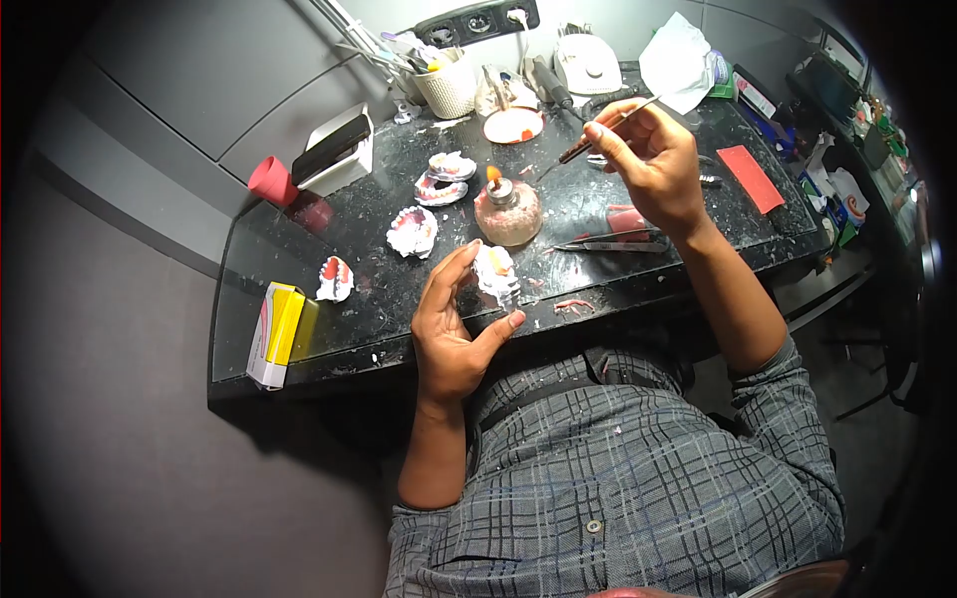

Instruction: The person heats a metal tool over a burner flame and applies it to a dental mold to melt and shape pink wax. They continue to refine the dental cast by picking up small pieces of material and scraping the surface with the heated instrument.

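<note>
My left hand [449,334] is at the table's front edge, its thumb and fingers around a white plaster dental cast [495,277] with some orange-yellow on top. My right hand [653,164] is raised over the table, pinching a thin wax carving tool [581,149] with a dark brown handle. The tool's tip points down left, close to a glass spirit burner [508,214]. An orange flame [493,174] shows at the burner's wick. Below my right hand lie metal tweezers [610,244] beside a pink wax piece [626,219].
Several dental casts [412,232] stand left of the burner. A yellow and white box [277,334] lies at the left edge, a pink cup [272,181] behind it. Further back are a tool holder [447,85] and a round dish [513,125]. A red wax sheet [751,179] lies right.
</note>
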